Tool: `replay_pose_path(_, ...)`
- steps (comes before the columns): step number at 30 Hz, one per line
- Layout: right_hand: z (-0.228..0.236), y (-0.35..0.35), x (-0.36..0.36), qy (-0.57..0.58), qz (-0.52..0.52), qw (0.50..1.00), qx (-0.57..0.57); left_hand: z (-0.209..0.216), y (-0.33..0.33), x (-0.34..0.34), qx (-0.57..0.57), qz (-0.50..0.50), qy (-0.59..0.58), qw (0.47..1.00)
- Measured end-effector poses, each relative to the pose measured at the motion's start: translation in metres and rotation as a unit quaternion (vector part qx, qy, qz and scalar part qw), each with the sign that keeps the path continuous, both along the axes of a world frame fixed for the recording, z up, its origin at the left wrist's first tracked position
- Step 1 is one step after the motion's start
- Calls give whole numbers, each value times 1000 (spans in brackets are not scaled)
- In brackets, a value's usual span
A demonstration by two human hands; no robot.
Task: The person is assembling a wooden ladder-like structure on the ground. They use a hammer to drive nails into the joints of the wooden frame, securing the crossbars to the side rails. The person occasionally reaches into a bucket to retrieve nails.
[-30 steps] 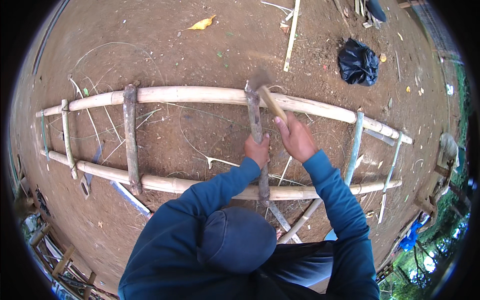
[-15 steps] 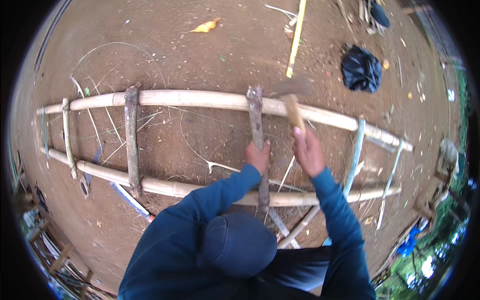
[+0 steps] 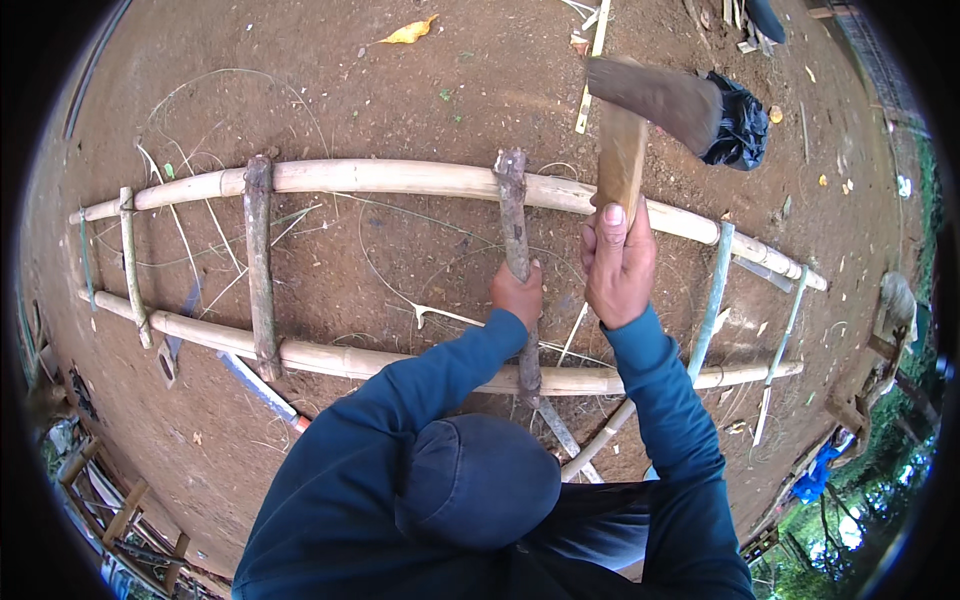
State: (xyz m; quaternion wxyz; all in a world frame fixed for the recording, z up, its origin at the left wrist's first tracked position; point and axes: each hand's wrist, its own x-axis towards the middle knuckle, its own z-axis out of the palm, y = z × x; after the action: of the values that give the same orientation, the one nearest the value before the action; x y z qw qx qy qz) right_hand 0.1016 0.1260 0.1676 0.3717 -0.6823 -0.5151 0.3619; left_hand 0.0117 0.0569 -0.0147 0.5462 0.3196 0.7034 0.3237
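My left hand (image 3: 516,293) is closed round the middle crosspiece (image 3: 514,225), a rough bark-covered stick lying across two long pale poles. In my right hand (image 3: 620,265) is the wooden handle of a hatchet (image 3: 622,160). Its broad dark head is raised above the far pole (image 3: 400,177), slightly blurred and partly covering a black plastic bag. The near pole (image 3: 330,360) runs under my left forearm. A second bark-covered crosspiece (image 3: 259,260) joins the poles at left, with a thinner stick (image 3: 133,265) beyond it.
Bluish crosspieces (image 3: 712,300) span the frame's right end. A handsaw (image 3: 258,388) lies near the pole at left, beside another blade-like tool (image 3: 172,362). Beyond the frame are the black plastic bag (image 3: 742,125), a yellow strip (image 3: 596,70) and a yellow leaf (image 3: 409,30).
The hatchet has risen from near the far pole, its head now larger in view and farther right. My right hand lifted with it. My left hand still grips the crosspiece.
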Motion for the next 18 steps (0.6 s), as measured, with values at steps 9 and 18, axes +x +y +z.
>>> replay_pose_path(9,22,13,-1,-16,55,998,6,9,5,-11,33,-25,64,997)
replay_pose_path(18,-3,8,20,-89,94,989,-70,-1,-6,-8,44,-33,89,995)
